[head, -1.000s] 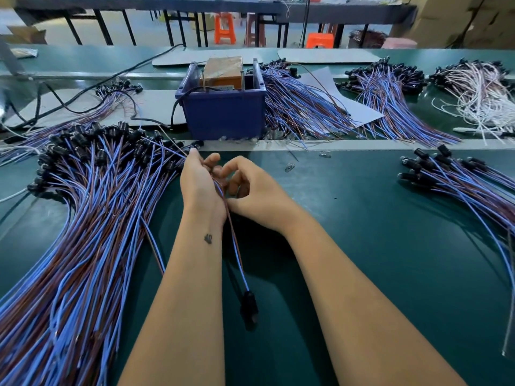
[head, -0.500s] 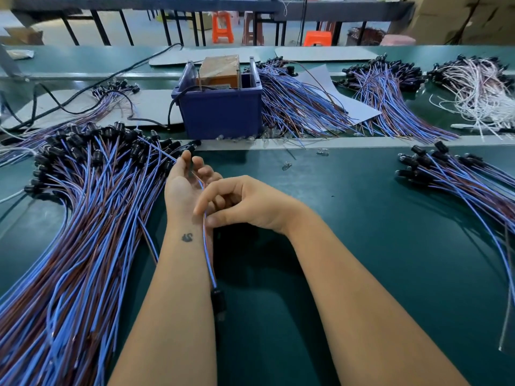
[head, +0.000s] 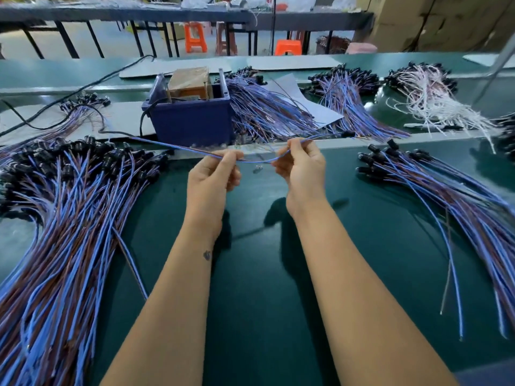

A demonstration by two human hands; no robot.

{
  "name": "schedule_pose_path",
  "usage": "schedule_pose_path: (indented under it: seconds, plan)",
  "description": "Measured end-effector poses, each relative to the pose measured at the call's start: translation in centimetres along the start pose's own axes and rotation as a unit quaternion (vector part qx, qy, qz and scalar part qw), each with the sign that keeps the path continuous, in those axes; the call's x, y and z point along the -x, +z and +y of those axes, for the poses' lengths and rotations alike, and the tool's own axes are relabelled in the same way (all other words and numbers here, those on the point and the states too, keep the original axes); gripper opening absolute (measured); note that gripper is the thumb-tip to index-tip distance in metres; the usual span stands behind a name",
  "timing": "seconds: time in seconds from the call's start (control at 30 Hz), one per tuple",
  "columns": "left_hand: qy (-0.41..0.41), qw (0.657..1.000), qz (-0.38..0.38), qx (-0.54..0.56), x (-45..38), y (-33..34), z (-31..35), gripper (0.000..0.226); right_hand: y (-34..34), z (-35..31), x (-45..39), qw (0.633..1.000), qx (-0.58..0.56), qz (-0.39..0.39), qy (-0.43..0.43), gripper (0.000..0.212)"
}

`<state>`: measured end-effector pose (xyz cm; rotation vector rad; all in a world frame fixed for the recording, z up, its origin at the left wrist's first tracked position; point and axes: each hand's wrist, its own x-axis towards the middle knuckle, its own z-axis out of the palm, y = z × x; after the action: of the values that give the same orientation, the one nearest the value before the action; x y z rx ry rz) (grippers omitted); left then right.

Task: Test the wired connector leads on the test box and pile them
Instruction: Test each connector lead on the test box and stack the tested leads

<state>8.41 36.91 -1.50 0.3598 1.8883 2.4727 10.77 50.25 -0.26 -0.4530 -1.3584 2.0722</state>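
Pinching one lead (head: 252,159) between left hand (head: 213,176) and right hand (head: 302,168), fingertips hidden.

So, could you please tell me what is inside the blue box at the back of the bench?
Inside the blue box a brown, tape-wrapped block sticks up above the rim, and a black cable runs over its left edge. The box's walls hide anything lower down.

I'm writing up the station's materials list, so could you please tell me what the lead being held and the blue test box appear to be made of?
The lead, pinched by the left hand and right hand, looks like blue and brown plastic-insulated wire: thin, smooth, sagging between the grips, with a black, probably moulded plastic connector. The test box looks like matte moulded plastic: uniform blue, thick rim.
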Motion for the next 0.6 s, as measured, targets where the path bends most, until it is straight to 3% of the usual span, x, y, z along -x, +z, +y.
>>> schedule_pose_path:
  seconds: [0.1, 0.17, 0.27, 0.4, 0.47, 0.6]
  plan:
    - [0.051, 0.988, -0.116, -0.086, 3.2, 3.8, 0.0, 0.023, -3.4, -2.3, -1.7, 0.983, 0.174, 0.016, -0.051, 0.026]
    - [0.055, 0.978, -0.181, -0.091, 5.5, 6.3, -0.2, 0.022, -6.2, -4.3, -2.7, 0.944, 0.319, 0.014, -0.080, 0.027]
    - [0.096, 0.955, -0.256, -0.118, 8.6, 9.4, -0.7, 0.022, -10.4, -7.3, -3.4, 0.891, 0.445, 0.004, -0.095, 0.027]
    - [0.118, 0.892, -0.395, -0.184, 11.4, 12.1, -1.0, 0.045, -15.8, -10.8, -3.6, 0.768, 0.632, -0.012, -0.104, 0.028]
    - [0.092, 0.884, -0.417, -0.191, 12.0, 12.5, -1.3, 0.045, -18.1, -11.9, -3.7, 0.730, 0.678, -0.007, -0.088, 0.026]
    - [0.038, 0.911, -0.351, -0.213, 12.0, 12.1, -1.8, 0.040, -20.9, -12.6, -3.8, 0.664, 0.747, -0.001, -0.044, 0.026]
